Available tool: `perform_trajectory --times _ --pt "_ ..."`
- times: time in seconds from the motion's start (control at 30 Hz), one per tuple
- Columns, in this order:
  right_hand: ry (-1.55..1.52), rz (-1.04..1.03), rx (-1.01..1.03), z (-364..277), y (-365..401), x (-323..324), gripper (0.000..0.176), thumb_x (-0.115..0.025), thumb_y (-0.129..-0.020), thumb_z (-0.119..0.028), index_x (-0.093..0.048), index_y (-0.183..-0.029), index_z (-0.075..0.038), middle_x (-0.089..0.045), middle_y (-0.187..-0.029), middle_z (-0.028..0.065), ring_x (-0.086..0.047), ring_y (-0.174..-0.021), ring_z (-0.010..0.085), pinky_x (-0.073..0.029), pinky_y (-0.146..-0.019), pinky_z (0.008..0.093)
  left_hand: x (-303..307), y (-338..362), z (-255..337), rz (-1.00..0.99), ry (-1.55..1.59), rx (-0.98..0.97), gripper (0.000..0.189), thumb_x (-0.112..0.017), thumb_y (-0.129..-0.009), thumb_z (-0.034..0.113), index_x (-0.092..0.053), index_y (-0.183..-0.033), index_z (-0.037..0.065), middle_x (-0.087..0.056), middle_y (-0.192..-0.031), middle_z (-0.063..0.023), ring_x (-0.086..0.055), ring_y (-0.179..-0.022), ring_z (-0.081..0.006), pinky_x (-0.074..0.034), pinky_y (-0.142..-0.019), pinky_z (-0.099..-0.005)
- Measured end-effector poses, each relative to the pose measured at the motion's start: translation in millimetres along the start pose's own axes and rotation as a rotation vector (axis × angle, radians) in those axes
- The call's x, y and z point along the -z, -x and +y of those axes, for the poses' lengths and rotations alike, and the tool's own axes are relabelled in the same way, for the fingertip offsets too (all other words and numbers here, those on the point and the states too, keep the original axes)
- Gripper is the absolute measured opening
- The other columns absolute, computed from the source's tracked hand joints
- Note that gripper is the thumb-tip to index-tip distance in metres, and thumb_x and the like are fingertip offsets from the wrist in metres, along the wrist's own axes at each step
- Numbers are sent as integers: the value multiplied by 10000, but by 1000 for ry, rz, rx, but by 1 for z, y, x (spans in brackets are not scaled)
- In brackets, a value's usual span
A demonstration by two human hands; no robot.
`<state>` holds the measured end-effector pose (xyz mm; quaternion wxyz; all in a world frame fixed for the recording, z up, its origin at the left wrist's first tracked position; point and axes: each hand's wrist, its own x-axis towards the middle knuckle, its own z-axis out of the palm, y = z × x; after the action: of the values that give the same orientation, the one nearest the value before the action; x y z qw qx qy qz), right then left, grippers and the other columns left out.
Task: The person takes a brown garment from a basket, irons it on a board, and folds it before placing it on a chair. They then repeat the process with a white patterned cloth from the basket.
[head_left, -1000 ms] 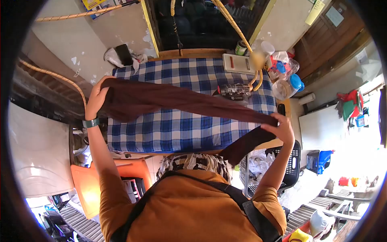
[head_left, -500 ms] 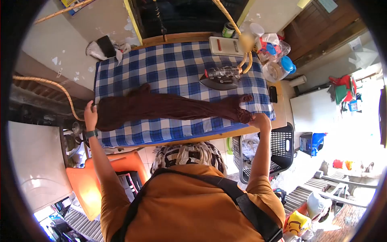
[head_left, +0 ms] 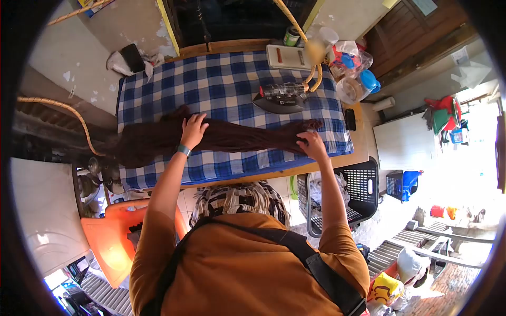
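Note:
A long dark brown garment [head_left: 242,138] lies stretched across the blue-and-white checked cloth [head_left: 232,73], its folds running left to right. My left hand [head_left: 194,132] rests on the garment left of its middle, fingers apart and laid over the fabric. At the garment's right end, my right hand [head_left: 313,145] has its fingers bent onto the fabric and closed on its edge. Behind the right part of the garment sits a clothes iron [head_left: 282,104] on its side, its soleplate facing me. The iron's handle is clear plastic, with a yellow cord [head_left: 318,79] coming from it.
A white tray [head_left: 289,64] with two small objects stands at the back, beside plastic containers with blue lids [head_left: 369,80]. A phone [head_left: 350,120] lies at the right edge. Below are a black laundry basket [head_left: 363,184] and an orange chair [head_left: 108,237].
My left hand has left the garment's left end and moved right onto its upper middle. My right hand has shifted a little left and up along the right end.

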<state>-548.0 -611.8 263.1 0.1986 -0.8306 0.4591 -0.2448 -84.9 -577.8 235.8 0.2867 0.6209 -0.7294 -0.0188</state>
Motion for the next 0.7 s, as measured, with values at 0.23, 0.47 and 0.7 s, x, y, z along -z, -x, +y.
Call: perform_trajectory --times 0.23,0.47,0.7 --pt "320 -241 -317 -1 13 10 340 -682 -724 -123 -619 -1058 -121 -637 -844 86 -606 -862 285 -452 -823 413 31 -22 6 -209 -51 19 154 -531 -916 197 -577 -998 75 -621 -996 -110 -595 -924 -318 -482 -767 -417" --pt "-154 165 -555 -20 32 106 194 -550 -790 -73 -671 -918 9 -666 -744 93 -619 -698 134 -485 -649 268 136 -53 26 38 -39 -165 215 -681 -797 194 -569 -959 107 -645 -895 -66 -635 -749 -296 -507 -612 -373" --pt "-356 269 -292 -111 17 220 167 -535 -862 -39 -649 -978 2 -634 -782 33 -577 -714 84 -455 -665 243 254 -60 -7 352 247 -4 261 -586 -725 -70 -613 -972 8 -651 -835 -65 -631 -815 -142 -493 -760 -273"
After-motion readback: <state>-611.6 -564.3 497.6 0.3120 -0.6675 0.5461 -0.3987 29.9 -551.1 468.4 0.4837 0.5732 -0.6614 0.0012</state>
